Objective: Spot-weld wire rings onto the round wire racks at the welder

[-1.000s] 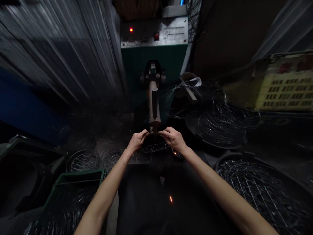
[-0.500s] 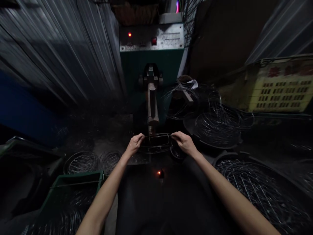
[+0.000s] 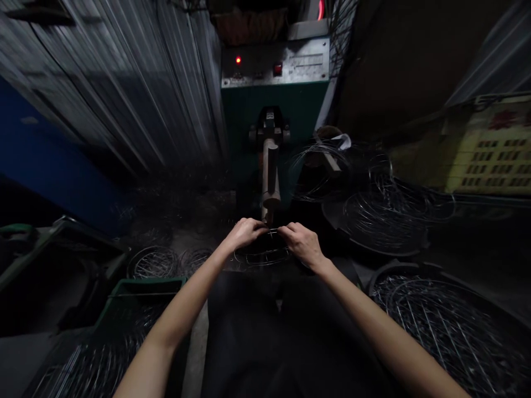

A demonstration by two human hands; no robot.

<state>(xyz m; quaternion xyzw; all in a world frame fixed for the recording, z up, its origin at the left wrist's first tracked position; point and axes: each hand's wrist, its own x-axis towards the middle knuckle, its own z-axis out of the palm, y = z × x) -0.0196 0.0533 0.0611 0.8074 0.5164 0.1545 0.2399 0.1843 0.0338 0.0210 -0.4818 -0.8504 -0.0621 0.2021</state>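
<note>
As the wire frame point(image 3: 267, 252) sits just below the machine arm's point(image 3: 271, 182) tip, my L hand point(image 3: 248, 231) & R hand point(image 3: 303, 243) pinch it w/ fingers closed, either side, prob. to keep it steady.

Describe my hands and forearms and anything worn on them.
The left hand and right hand look ungloved. The left forearm and right forearm are bare, with no sleeve, wristband or marking in view. Dim light leaves small rings uncertain.
</note>
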